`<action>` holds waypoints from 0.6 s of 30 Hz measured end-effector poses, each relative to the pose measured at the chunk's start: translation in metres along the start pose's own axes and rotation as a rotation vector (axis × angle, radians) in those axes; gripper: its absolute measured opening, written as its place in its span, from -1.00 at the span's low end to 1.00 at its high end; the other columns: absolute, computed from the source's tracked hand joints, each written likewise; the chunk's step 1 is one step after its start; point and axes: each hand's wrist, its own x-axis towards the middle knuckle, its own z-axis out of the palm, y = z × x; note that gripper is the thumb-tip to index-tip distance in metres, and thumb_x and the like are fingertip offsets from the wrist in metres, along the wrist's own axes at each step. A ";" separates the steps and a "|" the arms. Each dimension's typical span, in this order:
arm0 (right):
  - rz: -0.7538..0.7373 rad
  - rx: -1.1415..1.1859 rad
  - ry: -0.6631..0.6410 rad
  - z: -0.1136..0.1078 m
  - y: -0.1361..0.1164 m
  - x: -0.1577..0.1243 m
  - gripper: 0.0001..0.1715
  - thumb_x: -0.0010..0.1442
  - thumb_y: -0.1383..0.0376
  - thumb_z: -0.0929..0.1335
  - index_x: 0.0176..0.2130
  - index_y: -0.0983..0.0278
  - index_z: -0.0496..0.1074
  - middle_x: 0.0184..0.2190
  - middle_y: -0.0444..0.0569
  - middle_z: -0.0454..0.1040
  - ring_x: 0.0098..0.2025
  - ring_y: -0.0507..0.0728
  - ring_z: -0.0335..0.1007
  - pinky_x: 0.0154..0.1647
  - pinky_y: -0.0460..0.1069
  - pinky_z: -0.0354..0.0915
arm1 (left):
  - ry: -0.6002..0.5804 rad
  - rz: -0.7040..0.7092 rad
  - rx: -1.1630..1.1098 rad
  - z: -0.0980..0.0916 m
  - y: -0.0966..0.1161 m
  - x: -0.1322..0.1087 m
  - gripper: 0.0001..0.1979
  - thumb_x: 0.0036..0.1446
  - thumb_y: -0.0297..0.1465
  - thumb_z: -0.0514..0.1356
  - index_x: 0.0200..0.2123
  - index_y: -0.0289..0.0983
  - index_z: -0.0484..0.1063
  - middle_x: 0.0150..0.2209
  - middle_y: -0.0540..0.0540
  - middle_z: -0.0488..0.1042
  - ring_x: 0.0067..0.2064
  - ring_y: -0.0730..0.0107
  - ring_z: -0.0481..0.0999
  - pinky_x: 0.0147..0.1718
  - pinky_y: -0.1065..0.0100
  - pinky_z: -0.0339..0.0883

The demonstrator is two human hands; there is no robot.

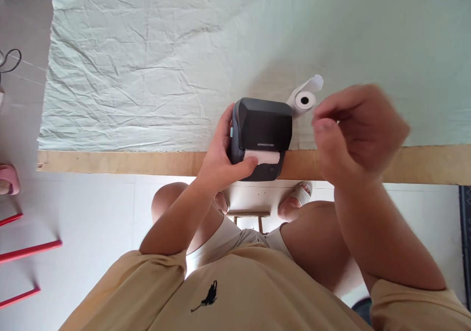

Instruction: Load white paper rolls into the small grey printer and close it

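Far L, a cable is looping above the floor or lying on it, can't tell which. Below it a pink slipper is showing at the pic's edge, then red bars are sticking in over pale tiles. Next, a pale, wrinkled cloth is covering most of the desk, whose bare wood edge is running along the front.

Approx. centre, the L hand is gripping the printer: fingers are wrapping its L side, thumb is pressing on the white strip that's poking out of the front slot. The printer, dark grey w/ a black top, is sitting at the desk's front edge, partly over cloth, partly over wood; can't tell if it's resting there or being held up. Power btn is showing at its lower front.

Below, btwn the person's feet, a wooden bar is showing.

Just R of the printer, a paper roll is standing on the cloth, core hole facing up, loose tail curling out behind.

Nr the roll, the R hand is hanging blurred in the air, fingers curling, thumb & index tips nearly meeting; can't tell if they're pinching anything. Far R, a dark patterned mat is edging in on the floor.
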 end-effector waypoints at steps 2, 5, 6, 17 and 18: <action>0.073 -0.058 -0.201 -0.003 0.000 0.003 -0.62 0.43 0.29 0.40 -0.43 0.15 0.28 -0.59 -0.22 0.27 -0.55 0.02 0.13 -0.49 0.03 0.09 | 0.005 0.012 -0.009 0.001 0.001 -0.001 0.22 -0.09 0.04 0.71 0.58 0.13 0.28 0.40 -0.20 0.58 0.16 -0.11 0.76 0.01 0.05 0.76; 0.236 -0.131 -0.424 -0.005 0.007 0.004 -0.29 0.42 0.04 0.50 -0.59 0.18 0.17 -0.69 -0.22 0.05 -0.59 -0.01 -0.09 -0.55 0.05 -0.10 | -0.024 0.017 -0.068 0.003 0.005 -0.001 0.21 -0.06 0.04 0.70 0.58 0.11 0.25 0.30 -0.18 0.65 0.11 -0.13 0.78 -0.01 -0.01 0.79; 0.284 -0.142 -0.462 -0.005 0.010 0.005 -0.23 0.40 -0.03 0.53 -0.61 0.18 0.15 -0.70 -0.22 0.01 -0.59 -0.02 -0.13 -0.56 0.06 -0.13 | -0.041 0.010 -0.103 0.004 0.007 -0.001 0.16 -0.02 0.06 0.67 0.56 0.12 0.25 0.25 -0.16 0.67 0.11 -0.14 0.79 -0.01 -0.03 0.80; 0.431 -0.051 -0.600 0.003 0.028 0.001 -0.21 0.33 -0.03 0.59 -0.61 0.19 0.16 -0.69 -0.20 0.03 -0.55 0.00 -0.02 -0.51 0.07 -0.13 | 0.010 -0.096 -0.120 0.017 0.026 0.000 -0.33 0.29 0.10 0.51 0.31 -0.05 0.51 0.03 -0.14 0.77 0.02 -0.04 0.83 -0.06 0.05 0.78; 0.436 -0.060 -0.597 0.004 0.028 0.000 -0.20 0.33 -0.05 0.60 -0.61 0.18 0.15 -0.68 -0.20 0.05 -0.55 0.00 -0.02 -0.50 0.07 -0.12 | 0.011 -0.080 -0.132 0.017 0.025 -0.001 -0.35 0.29 0.07 0.51 0.31 -0.04 0.52 0.04 -0.13 0.77 0.04 -0.04 0.83 -0.04 0.05 0.78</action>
